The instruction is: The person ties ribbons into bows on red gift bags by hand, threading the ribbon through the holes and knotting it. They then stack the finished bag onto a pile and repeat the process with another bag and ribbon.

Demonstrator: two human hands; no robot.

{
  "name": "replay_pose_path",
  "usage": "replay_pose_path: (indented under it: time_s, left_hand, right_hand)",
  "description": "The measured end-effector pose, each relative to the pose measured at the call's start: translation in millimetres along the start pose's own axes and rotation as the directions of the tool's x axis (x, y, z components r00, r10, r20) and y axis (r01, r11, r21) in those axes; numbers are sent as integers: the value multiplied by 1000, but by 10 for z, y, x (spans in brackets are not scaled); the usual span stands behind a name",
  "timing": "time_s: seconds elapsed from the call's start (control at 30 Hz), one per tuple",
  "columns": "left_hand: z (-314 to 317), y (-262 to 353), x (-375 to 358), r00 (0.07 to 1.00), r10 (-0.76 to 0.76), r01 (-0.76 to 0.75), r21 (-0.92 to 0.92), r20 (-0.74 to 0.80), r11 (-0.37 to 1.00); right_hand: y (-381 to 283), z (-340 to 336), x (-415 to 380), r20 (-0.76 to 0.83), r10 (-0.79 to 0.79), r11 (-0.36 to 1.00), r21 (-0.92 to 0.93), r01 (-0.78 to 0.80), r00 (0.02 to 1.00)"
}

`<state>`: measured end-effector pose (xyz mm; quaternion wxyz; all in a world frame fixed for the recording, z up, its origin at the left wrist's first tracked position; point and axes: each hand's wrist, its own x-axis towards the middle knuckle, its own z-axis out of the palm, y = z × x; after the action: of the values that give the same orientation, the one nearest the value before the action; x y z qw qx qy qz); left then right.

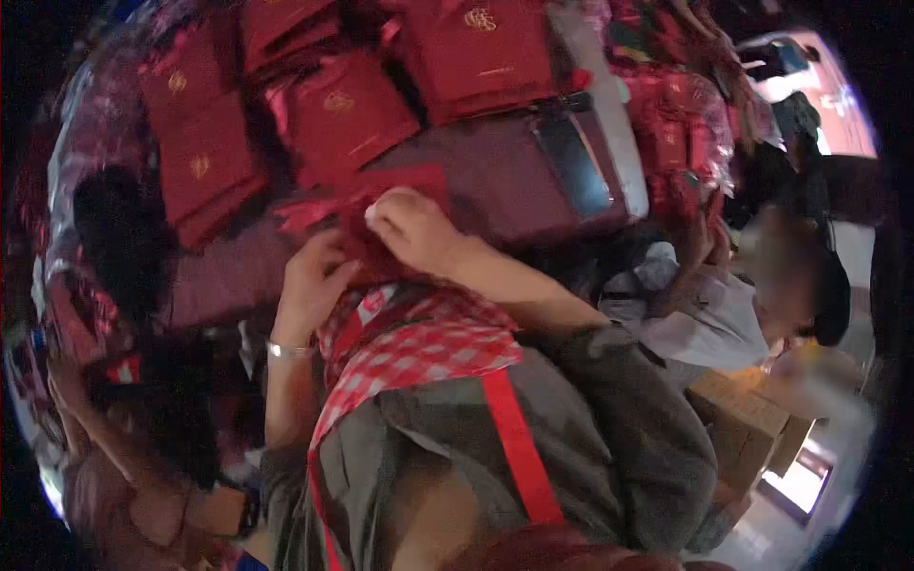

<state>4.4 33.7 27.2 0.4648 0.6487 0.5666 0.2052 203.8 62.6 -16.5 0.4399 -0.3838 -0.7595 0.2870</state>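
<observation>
A red flat item (405, 179), perhaps a bag or packet, lies at the near edge of the table in front of my body, with a loose red ribbon-like strip (303, 215) at its left. My right hand (416, 228) is closed in a pinch over it, and a small pale spot shows at the fingertips. My left hand (319, 276), a silver bracelet at its wrist, has its fingers curled at the item's lower left edge. Blur and the fingers hide exactly what each hand grips.
Stacks of red gold-marked packets, such as the middle stack (347, 119), stand beyond my hands on the maroon table (476, 171). A dark smartphone (574, 162) lies to the right. People sit on both sides; a cardboard box (738, 423) is at right.
</observation>
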Motion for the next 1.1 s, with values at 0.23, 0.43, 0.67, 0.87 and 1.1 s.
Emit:
replay_pose_path:
  time_s: [0.23, 0.43, 0.67, 0.87, 1.1]
  left_hand:
    - [253, -257, -63, 992, -103, 125, -503, 71, 855]
    - [218, -58, -120, 970, -211, 236, -654, 118, 719]
    - [323, -187, -201, 986, -152, 158, -709, 72, 688]
    - [393, -192, -244, 983, -180, 128, -758, 14, 639]
    - [384, -270, -251, 989, -135, 128, -847, 67, 516]
  right_hand:
    - [1, -32, -7, -7, 34, 999, -31, -34, 999]
    - [20, -63, 3, 30, 4, 997, -74, -2, 1000]
    - [24, -52, 24, 26, -70, 995, -73, 71, 997]
    - [5, -36, 24, 40, -36, 994, -102, 40, 999]
    - [-89, -89, 13, 192, -100, 993, -35, 109, 976]
